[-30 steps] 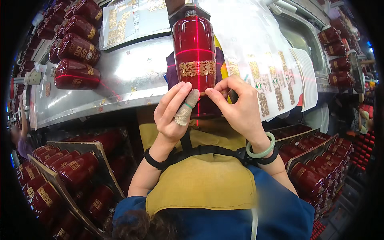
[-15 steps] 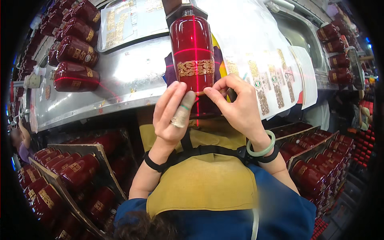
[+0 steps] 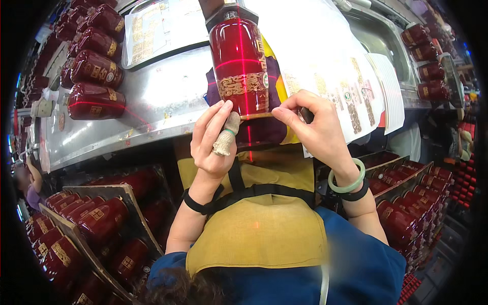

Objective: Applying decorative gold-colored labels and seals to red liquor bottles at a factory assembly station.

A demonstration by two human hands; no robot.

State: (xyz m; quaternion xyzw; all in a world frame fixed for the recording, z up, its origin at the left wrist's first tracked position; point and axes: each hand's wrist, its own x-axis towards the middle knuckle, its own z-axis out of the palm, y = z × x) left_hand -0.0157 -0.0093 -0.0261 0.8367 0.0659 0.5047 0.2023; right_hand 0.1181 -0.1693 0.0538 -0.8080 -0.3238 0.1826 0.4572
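Metal counter (image 3: pixel 162 84); red bottle (image 3: pixel 239 68) (gold-lettered).

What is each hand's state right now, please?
Left hand: at the lower end of the red bottle; grip cannot be told.
Right hand: pinched closed beside it; whether holding anything cannot be told.

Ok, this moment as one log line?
left hand: at lower left of glossy red bottle | right hand: pinch-shaped, off bottle's lower right | red laser line: crossing gold-patterned band
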